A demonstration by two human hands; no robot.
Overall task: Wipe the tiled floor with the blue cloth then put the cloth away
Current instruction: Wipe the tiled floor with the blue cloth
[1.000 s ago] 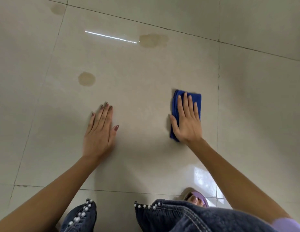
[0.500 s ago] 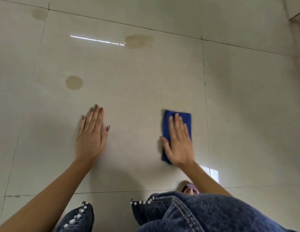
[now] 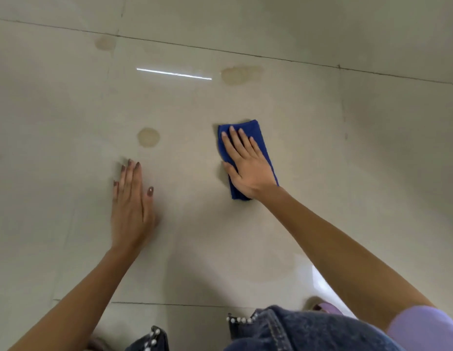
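While it lies spread flat, the right hand [image 3: 248, 169] presses the folded blue cloth [image 3: 258, 134].

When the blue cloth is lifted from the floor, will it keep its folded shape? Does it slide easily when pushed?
The blue cloth is soft folded fabric lying flat under the right hand, so lifted by one edge it would probably droop and unfold. It looks thin, so likely light. On the glossy tiled floor it should slide readily.

Your right hand [image 3: 248, 165] hides much of the blue cloth [image 3: 256, 130]. Well behind that hand, your denim knee [image 3: 296, 330] covers most of a slipper [image 3: 326, 308].
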